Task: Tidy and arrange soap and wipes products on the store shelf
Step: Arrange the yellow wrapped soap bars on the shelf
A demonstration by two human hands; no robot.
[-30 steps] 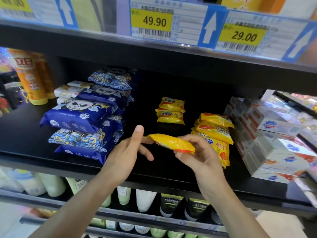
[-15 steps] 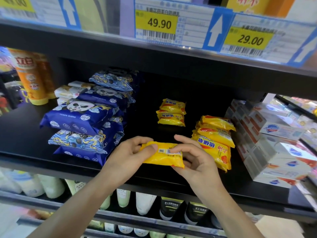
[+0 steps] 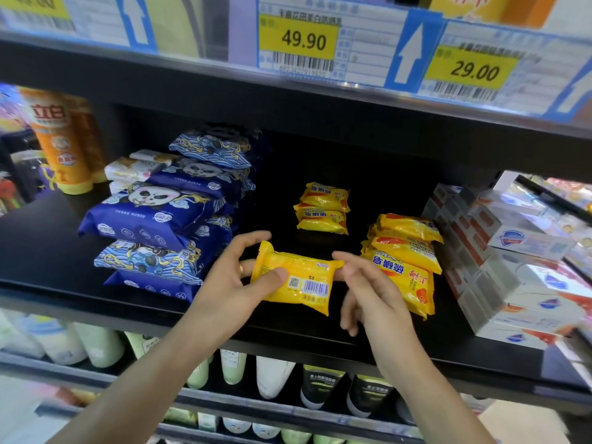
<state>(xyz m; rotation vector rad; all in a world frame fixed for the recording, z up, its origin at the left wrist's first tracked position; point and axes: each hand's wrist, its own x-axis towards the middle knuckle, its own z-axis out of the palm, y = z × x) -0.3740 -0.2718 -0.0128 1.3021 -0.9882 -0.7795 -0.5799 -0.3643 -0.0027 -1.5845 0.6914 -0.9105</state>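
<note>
A yellow soap packet [image 3: 296,280], barcode side towards me, is held above the front of the black shelf [image 3: 288,334]. My left hand [image 3: 234,280] grips its left end with thumb in front and fingers behind. My right hand [image 3: 368,293] pinches its right end with thumb and forefinger; the other fingers hang loose. A stack of yellow soap packets [image 3: 403,261] lies to the right, and a smaller stack of two [image 3: 323,208] sits further back. Dark blue panda wipes packs [image 3: 160,225] are piled on the left.
White boxed soaps [image 3: 512,267] are stacked at the right end of the shelf. Orange bottles [image 3: 61,139] and small white packs [image 3: 134,168] stand at the back left. Price tags [image 3: 301,43] line the shelf above. Tubes and bottles [image 3: 272,376] fill the shelf below.
The packet has turned from edge-on to barcode side facing me. My left hand closed on its left end. My right hand shifted to a pinch at its right end.
</note>
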